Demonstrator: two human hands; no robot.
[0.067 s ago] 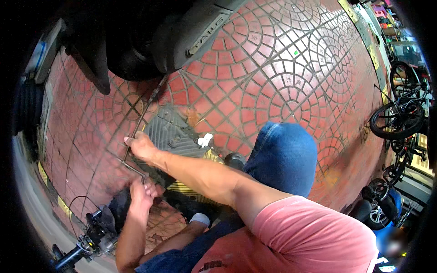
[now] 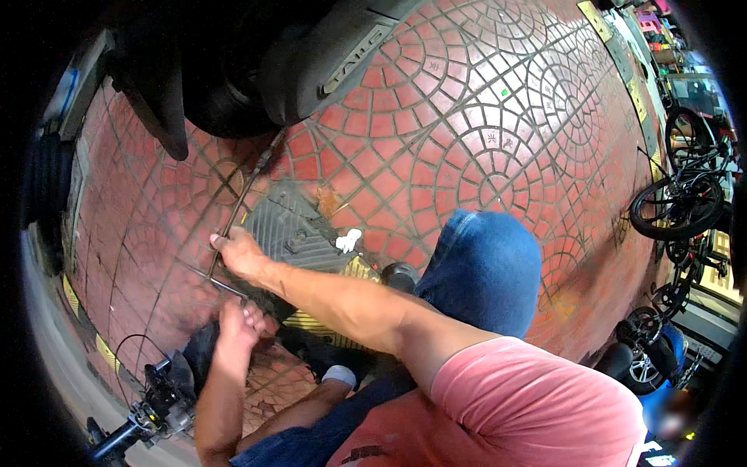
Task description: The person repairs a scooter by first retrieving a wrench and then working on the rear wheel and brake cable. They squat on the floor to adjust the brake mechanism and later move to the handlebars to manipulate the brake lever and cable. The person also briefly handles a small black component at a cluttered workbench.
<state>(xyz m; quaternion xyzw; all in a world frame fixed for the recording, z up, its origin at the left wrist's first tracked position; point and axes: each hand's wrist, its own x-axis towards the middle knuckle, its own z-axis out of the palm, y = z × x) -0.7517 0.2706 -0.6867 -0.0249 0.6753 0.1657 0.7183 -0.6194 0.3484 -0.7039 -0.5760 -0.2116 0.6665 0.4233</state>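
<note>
A long thin metal crank rod [image 2: 240, 204] slants from under the dark lower end of a vehicle [image 2: 288, 70] down toward me. Its near end bends sideways into a short handle. My right hand [image 2: 243, 255] is closed round the straight shaft, a little above the bend. Lower down, my left hand [image 2: 243, 321] is curled into a fist at the tip of the bent handle, gripping it. Where the rod's far end meets the vehicle is dark and hard to make out. A grey ribbed rubber mat [image 2: 292, 229] lies beside the rod, right of my right hand.
A crumpled white scrap [image 2: 348, 240] is by the mat, near a yellow-striped ramp piece [image 2: 331, 323]. My bent knee in blue denim [image 2: 486, 268] is at the right. Bicycles [image 2: 681, 204] stand along the far right. Another wheeled machine [image 2: 159, 401] is at the lower left.
My left hand and the bent handle have shifted slightly upward. My right hand stays on the shaft, almost in the same place.
</note>
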